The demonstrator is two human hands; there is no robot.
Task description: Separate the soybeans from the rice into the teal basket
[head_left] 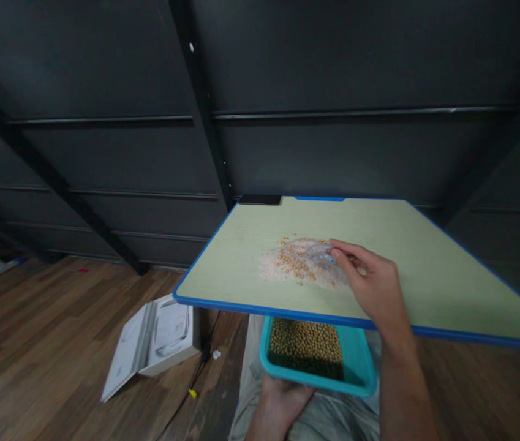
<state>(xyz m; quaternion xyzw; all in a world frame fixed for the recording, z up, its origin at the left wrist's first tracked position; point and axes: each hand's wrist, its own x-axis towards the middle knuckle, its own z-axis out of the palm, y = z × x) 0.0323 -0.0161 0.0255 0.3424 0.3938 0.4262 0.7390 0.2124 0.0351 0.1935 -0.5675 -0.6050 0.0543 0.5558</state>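
A pale green table [425, 257] with a blue rim carries a heap of white grains mixed with yellow beans [299, 262]. My right hand [372, 282] rests on the right side of the heap, its fingers curled and pressed into the grains around what looks like a small clear object. Under the table's near edge my left hand [282, 395] grips the bottom of a teal tray [358, 367] from below. Yellow beans [305, 340] fill the tray's left part. The tray sits over my lap.
An open white box [152, 340] lies on the wooden floor to the left, with small bits near it. A dark panelled wall with slanted black beams stands behind the table. A black flat object [260, 199] sits at the table's far left corner.
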